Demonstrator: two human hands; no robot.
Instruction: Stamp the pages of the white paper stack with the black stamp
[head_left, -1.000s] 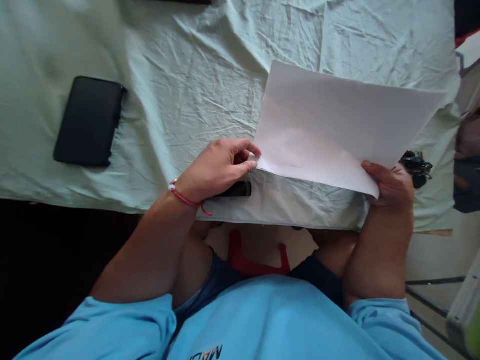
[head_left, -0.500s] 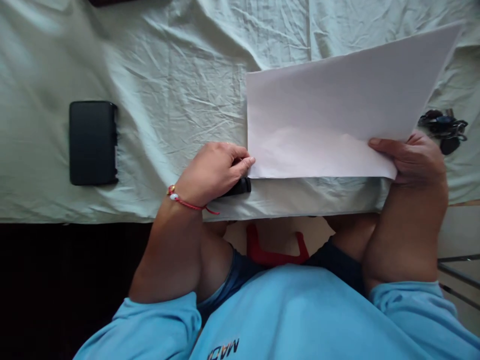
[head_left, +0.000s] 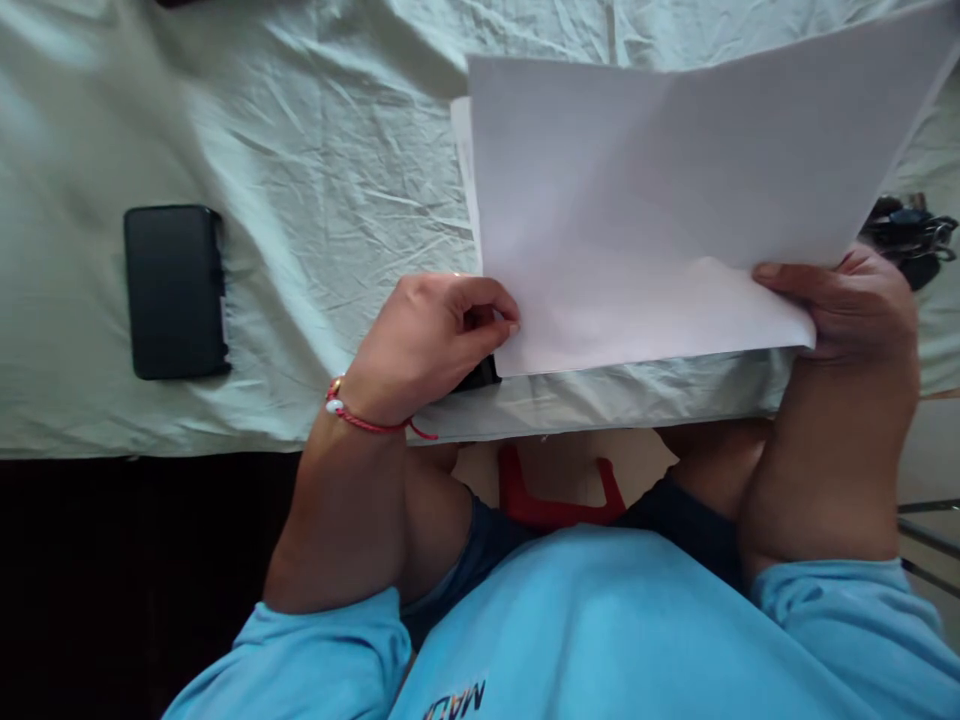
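White sheets of paper (head_left: 637, 210) are held up between my two hands, tilted above the cloth. My left hand (head_left: 442, 330) pinches their lower left corner between thumb and fingers. On the right, my right hand (head_left: 847, 300) grips the lower right edge, its thumb on top and the other fingers hidden beneath. A second layer of paper peeks out along the left side. Partly covered by my left hand and the paper, a black object (head_left: 480, 378) lies on the cloth; its kind cannot be made out.
A pale green wrinkled cloth (head_left: 360, 150) covers the table. At the left lies a flat black case-like object (head_left: 176, 292). A bunch of keys (head_left: 911, 240) is at the right, partly behind the paper. Below the table edge shows a red plastic piece (head_left: 555, 510).
The paper has risen and its left side has lifted, so another layer now shows behind it. My left thumb and fingers have moved slightly further onto the corner.
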